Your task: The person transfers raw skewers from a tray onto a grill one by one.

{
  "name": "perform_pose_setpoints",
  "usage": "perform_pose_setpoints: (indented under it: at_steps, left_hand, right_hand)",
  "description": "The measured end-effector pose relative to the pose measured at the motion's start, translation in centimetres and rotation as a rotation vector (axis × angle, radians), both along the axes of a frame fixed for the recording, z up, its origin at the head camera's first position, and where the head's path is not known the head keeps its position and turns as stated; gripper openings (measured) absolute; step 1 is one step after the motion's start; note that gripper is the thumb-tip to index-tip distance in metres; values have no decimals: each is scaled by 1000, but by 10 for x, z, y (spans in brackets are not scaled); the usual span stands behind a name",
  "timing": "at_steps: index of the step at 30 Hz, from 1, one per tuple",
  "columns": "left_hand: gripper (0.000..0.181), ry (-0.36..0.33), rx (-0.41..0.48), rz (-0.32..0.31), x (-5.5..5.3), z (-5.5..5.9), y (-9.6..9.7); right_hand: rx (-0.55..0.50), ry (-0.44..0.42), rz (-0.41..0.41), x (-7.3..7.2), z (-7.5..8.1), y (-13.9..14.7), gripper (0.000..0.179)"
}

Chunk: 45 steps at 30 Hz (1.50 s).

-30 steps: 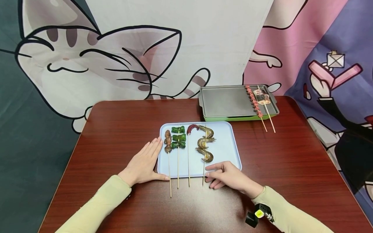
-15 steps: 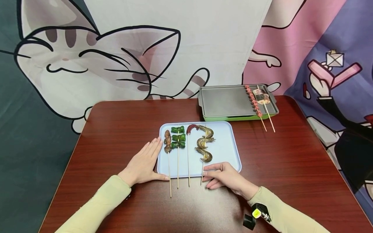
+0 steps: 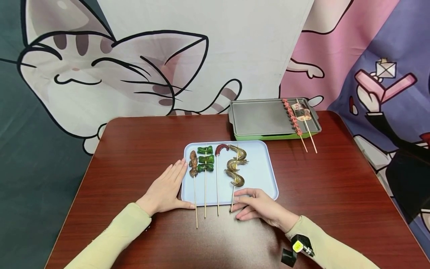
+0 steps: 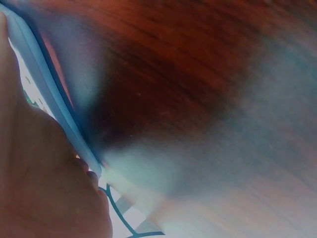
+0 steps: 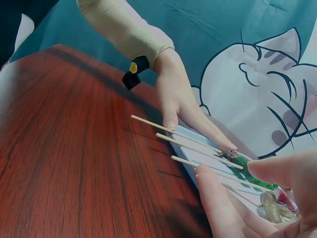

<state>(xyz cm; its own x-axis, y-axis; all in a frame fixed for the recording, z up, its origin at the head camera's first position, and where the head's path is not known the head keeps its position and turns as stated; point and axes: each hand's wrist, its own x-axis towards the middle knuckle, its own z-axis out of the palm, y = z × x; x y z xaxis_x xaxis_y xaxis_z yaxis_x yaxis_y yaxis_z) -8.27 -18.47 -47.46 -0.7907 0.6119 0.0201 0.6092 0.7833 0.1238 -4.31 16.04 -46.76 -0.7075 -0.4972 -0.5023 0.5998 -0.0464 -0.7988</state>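
Two hands, shrimp skewer, yellow patch

At one o'clock on the brown bench, a green-based grey griddle bears two skewers; at ten o'clock, a printed cat smiles from the backdrop.

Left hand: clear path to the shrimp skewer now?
Probably not: three other skewers on the blue tray lie between the left hand and the shrimp skewer, and the right hand sits at its lower end.
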Motion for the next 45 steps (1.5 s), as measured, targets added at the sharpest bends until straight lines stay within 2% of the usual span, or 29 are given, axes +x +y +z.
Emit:
perform_pose_setpoints:
  at_steps: [8, 17, 23, 29, 36, 45]
  left_hand:
    - [131, -9, -8, -1, 0, -1, 0]
    - [132, -14, -9, 0, 0, -1, -1]
    - [131, -11, -11, -3, 0, -1, 0]
    - [131, -11, -13, -2, 0, 0, -1]
    - [132, -8, -19, -7, -1, 0, 0]
    - [132, -12, -22, -5, -1, 0, 0]
  right_hand:
    - [44, 48, -68, 2, 4, 1, 34]
    - [73, 106, -131, 6, 7, 3, 33]
    - [89, 159, -139, 6, 9, 11, 38]
    - [92, 172, -153, 5, 9, 18, 48]
    - [113, 193, -158, 5, 10, 24, 45]
    - [132, 223, -117, 9, 17, 30, 41]
